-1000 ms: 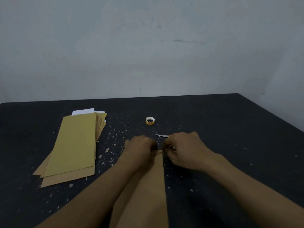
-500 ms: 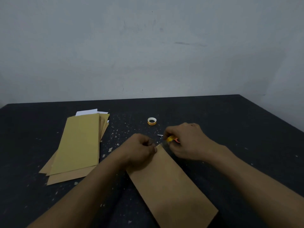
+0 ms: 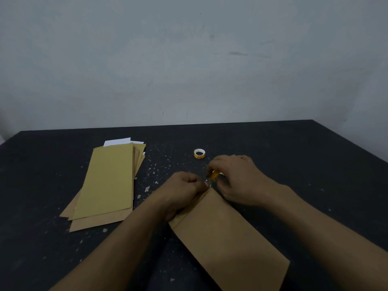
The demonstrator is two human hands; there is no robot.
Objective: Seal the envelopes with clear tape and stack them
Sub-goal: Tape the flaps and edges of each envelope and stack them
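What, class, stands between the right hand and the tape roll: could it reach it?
Probably yes: the tape roll lies just beyond the right hand, bare table between them, though it pinches a yellow thing.

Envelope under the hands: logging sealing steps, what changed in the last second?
The envelope swung its near end rightward. The right hand now pinches a small yellow object. The left hand keeps holding the envelope's far end. Unmoved: envelope stack, tape roll.

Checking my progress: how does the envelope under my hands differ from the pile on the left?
The envelope lies alone, slanted, its far end under the left hand; the pile lies untouched. The envelope looks browner; the pile's top yellower. White paper shows behind the pile, none at the envelope. Both lie flat.
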